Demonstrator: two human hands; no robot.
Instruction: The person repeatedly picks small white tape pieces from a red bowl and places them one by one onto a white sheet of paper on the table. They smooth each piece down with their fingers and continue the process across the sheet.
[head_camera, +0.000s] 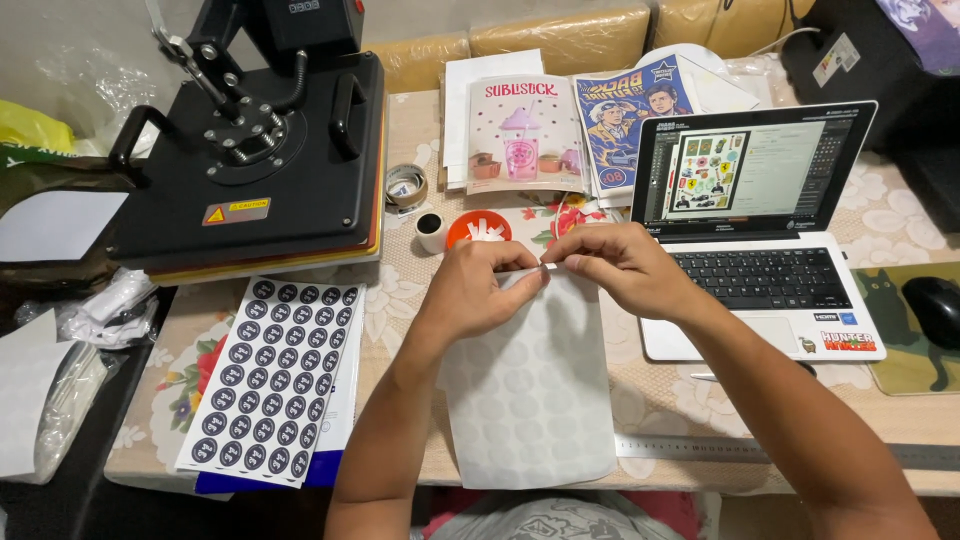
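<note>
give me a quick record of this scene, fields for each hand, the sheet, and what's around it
left hand: left hand pinches the top edge of the white sheet with its fingers
right hand: right hand pinches the same top edge, close beside the left
white sheet: faint round shapes in rows, lying on the table
left of sheet: sheet of dark round stickers
far left: black heat press
right: open laptop, mouse on a mat
near edge: metal ruler
</note>
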